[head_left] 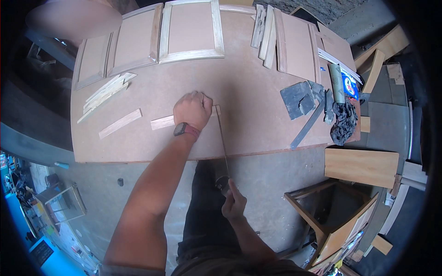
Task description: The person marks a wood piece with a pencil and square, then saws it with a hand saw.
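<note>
My left hand (193,109) is closed in a fist and presses a short pale wood strip (162,122) onto the brown board tabletop (184,147). A watch with a red band is on that wrist. Below the table edge, my right hand (234,205) grips the dark handle of a handsaw (223,142). Its thin blade, seen edge-on, runs up over the table edge to the strip's right end. Whether the teeth have cut into the wood cannot be made out. A second wood strip (120,123) lies to the left, apart from my hand.
Framed panel doors (191,30) line the table's far side. Thin wood offcuts (103,97) lie at left, longer strips (267,39) at far right. Dark sandpaper sheets (297,99), a black cloth (344,123) and a blue package (350,85) sit at right. A wooden frame (317,221) stands on the floor.
</note>
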`<state>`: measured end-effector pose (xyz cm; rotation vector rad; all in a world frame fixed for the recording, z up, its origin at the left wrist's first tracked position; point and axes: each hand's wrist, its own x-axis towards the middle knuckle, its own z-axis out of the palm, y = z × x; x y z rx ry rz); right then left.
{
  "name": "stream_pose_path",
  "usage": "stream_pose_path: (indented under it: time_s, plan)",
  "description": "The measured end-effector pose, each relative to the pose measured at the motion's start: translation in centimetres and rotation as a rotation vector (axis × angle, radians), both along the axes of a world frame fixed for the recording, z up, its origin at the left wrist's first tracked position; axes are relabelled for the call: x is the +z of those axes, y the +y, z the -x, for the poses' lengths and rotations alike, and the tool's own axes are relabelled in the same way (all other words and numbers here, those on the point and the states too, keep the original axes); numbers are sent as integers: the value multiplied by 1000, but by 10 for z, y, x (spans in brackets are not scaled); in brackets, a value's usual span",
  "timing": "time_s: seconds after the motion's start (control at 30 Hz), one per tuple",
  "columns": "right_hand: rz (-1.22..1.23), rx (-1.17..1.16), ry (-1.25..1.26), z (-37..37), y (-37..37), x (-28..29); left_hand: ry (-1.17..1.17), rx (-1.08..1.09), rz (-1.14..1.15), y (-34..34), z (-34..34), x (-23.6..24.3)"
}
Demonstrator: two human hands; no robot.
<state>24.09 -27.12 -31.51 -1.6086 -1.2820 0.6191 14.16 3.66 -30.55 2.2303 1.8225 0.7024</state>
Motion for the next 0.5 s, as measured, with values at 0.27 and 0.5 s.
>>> stream_pose_path:
  time_s: [0.27, 0.5]
  plan:
    - [92, 66, -79, -26, 58, -8, 10, 32, -8, -3, -4, -5]
    - [-19, 8, -45, -12, 56, -6, -12, 26, -52, -4, 0, -4]
